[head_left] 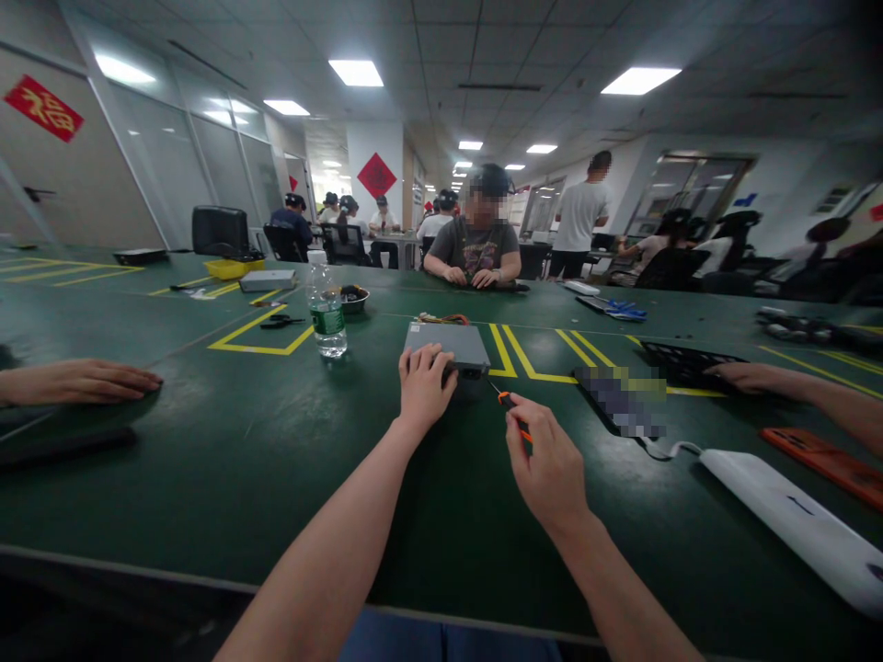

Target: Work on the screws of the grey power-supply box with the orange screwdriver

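Note:
In the head view, a grey metal power supply unit point(464, 341) lies on the green table ahead of me, a bundle of coloured wires point(442, 319) at its far side. My left hand point(426, 384) grips its near left edge, fingers over the top and thumb toward the near face. A screwdriver point(507, 399) with an orange and black handle is held in my right hand point(546, 452), which is closed round the handle. Its thin shaft points at the unit's near right corner; I cannot tell whether the tip touches.
A water bottle point(326, 313) stands left of the unit, with a metal bowl point(354, 298) behind it. To the right lie a phone point(613, 402), a white power bank point(793, 515) and an orange phone point(828, 462). Other people's hands rest at left point(89, 381) and right point(751, 378); another person sits opposite.

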### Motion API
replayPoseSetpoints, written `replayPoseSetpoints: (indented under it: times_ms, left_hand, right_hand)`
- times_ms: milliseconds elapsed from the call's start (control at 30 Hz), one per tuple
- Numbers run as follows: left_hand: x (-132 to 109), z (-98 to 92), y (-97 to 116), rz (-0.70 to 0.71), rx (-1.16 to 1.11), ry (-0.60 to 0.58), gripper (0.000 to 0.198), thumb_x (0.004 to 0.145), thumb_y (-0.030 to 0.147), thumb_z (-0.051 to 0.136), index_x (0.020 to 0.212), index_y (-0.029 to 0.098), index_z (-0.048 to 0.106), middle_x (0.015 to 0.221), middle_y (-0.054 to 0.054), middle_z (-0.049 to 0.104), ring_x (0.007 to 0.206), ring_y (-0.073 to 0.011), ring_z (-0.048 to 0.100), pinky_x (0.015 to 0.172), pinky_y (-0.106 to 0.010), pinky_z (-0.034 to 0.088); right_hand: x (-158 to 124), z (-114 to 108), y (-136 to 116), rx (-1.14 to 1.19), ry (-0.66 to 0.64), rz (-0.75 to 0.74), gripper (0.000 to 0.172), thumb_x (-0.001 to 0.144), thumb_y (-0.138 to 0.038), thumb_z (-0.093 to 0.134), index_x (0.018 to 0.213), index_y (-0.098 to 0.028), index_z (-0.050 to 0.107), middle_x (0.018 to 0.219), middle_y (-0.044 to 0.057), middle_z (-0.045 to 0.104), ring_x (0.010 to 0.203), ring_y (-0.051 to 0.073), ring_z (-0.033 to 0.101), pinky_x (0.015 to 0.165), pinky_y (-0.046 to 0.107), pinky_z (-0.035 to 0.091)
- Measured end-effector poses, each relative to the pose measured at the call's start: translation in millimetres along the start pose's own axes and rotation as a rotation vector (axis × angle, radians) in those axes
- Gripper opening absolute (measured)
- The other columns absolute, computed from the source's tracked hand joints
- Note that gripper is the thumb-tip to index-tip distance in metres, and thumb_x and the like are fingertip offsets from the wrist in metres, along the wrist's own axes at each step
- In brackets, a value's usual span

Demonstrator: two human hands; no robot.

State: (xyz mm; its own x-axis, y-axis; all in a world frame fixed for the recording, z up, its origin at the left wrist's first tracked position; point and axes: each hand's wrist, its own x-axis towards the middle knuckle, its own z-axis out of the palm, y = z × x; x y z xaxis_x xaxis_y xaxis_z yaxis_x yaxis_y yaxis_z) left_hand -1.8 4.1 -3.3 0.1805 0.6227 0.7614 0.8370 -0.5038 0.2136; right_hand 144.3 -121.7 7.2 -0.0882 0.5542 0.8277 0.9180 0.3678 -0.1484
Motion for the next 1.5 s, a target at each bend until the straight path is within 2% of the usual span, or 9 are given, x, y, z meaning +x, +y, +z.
replayPoseSetpoints:
  times_ms: [267,500,733,900,967,1167,1333,1400,1500]
  left_hand:
    - [0,0.3,0,0.003,0.001,-0.001,0.023,0.082,0.031,0.051,0.105,0.028,0.054,0.12,-0.003,0.054,0.119,-0.0214,0.041,0.106,-0.044,0.019]
    - [0,-0.4,1,0.0,-0.008,0.003,0.023,0.082,0.031,0.051,0.105,0.028,0.054,0.119,-0.002,0.054,0.118,-0.0206,0.041,0.107,-0.043,0.019]
    - [0,0.4,-1,0.001,-0.003,-0.001,0.023,0.083,0.032,0.05,0.105,0.028,0.055,0.12,-0.003,0.053,0.118,-0.0216,0.041,0.106,-0.044,0.02]
    - [0,1.7,-1,-0.001,-0.007,0.006,0.023,0.083,0.031,0.05,0.105,0.028,0.055,0.12,-0.003,0.054,0.118,-0.0209,0.041,0.107,-0.043,0.018]
    - [0,1.8,0,-0.002,-0.011,0.005,0.023,0.083,0.031,0.05,0.105,0.028,0.055,0.12,-0.003,0.054,0.118,-0.0208,0.041,0.107,-0.043,0.019]
    - [0,-0.1,0,-0.004,-0.006,-0.005,0.023,0.083,0.031,0.05,0.105,0.028,0.055,0.12,-0.003,0.053,0.119,-0.0212,0.041,0.107,-0.043,0.018]
    - [1,-0.9,1,-0.008,-0.011,-0.009,0.023,0.083,0.031,0.05,0.104,0.028,0.055,0.12,-0.002,0.053,0.119,-0.021,0.041,0.107,-0.043,0.018]
    - [1,-0.6,0,-0.005,-0.015,-0.006,0.022,0.083,0.031,0.049,0.104,0.028,0.055,0.12,-0.002,0.054,0.119,-0.0211,0.041,0.107,-0.043,0.018]
    - [1,0.0,0,-0.004,-0.018,-0.005,0.022,0.083,0.031,0.049,0.104,0.028,0.055,0.12,-0.003,0.054,0.119,-0.0213,0.041,0.107,-0.043,0.018]
  right_hand:
    - [1,-1,-2,-0.055,0.018,-0.026,0.013,0.087,-0.017,0.041,0.097,-0.017,0.05,0.105,0.01,0.059,0.088,0.018,0.058,0.073,0.031,0.047]
    - [-4,3,-13,-0.262,-0.119,-0.137,0.02,0.086,-0.014,0.042,0.101,-0.014,0.053,0.112,0.014,0.056,0.087,0.019,0.057,0.073,0.031,0.046]
    - [-1,-3,-6,-0.351,0.015,-0.086,0.014,0.086,-0.025,0.049,0.095,-0.016,0.056,0.089,0.006,0.063,0.068,0.015,0.057,0.064,0.027,0.044]
    - [-1,1,-13,-0.26,-0.04,-0.127,0.018,0.088,-0.018,0.041,0.1,-0.013,0.053,0.115,0.015,0.055,0.1,0.022,0.055,0.08,0.034,0.045]
    - [-2,3,-14,-0.243,-0.078,-0.191,0.019,0.087,-0.014,0.04,0.1,-0.014,0.053,0.115,0.014,0.055,0.105,0.022,0.054,0.084,0.033,0.044]
    - [-2,0,-7,-0.265,0.001,-0.073,0.016,0.089,-0.024,0.044,0.098,-0.016,0.054,0.102,0.008,0.062,0.073,0.014,0.062,0.062,0.025,0.048]
    - [-4,3,-13,-0.244,-0.084,-0.141,0.019,0.088,-0.018,0.038,0.101,-0.015,0.052,0.118,0.016,0.053,0.103,0.023,0.055,0.079,0.035,0.048]
    - [-6,6,-14,-0.27,-0.106,-0.182,0.02,0.088,-0.014,0.039,0.102,-0.016,0.052,0.118,0.015,0.054,0.1,0.021,0.057,0.078,0.033,0.049]
    - [-5,6,-11,-0.321,-0.047,-0.161,0.016,0.088,-0.018,0.044,0.1,-0.017,0.054,0.109,0.011,0.059,0.082,0.017,0.062,0.066,0.027,0.049]
